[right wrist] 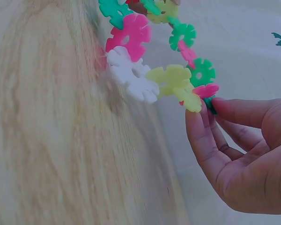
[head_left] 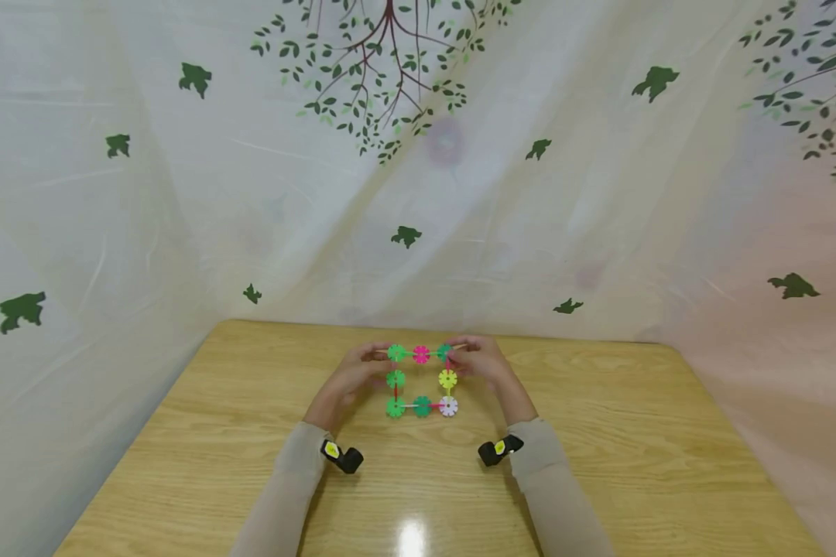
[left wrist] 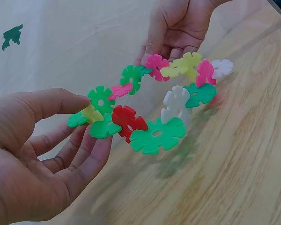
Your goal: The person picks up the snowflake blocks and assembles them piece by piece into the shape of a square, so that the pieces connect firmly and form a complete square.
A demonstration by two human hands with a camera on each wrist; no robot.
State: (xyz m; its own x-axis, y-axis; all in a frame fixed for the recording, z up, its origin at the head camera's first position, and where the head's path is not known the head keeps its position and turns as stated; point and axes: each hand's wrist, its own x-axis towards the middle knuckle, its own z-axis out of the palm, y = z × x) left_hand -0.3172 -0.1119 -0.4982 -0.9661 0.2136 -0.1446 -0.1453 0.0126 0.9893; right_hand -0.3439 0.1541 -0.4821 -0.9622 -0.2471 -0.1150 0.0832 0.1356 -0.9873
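Both hands hold up a square ring of interlocking plastic snowflake discs (head_left: 422, 406) just above the table, in green, pink, yellow, white and red. My left hand (head_left: 354, 374) is at its left side; in the left wrist view the thumb and fingers of the left hand (left wrist: 51, 159) pinch a green and yellow corner. At the far right corner my right hand (head_left: 484, 362) grips the ring. The right wrist view shows the right hand (right wrist: 253, 159) pinching a dark green disc beside a pink one, near the white disc (right wrist: 131, 75).
A wood-grain table (head_left: 216, 433) lies beneath the hands. Behind it hangs a pale curtain (head_left: 306, 193) printed with branches and green birds. Black wrist cameras, one of them the left camera (head_left: 343, 458), are strapped at both sleeves.
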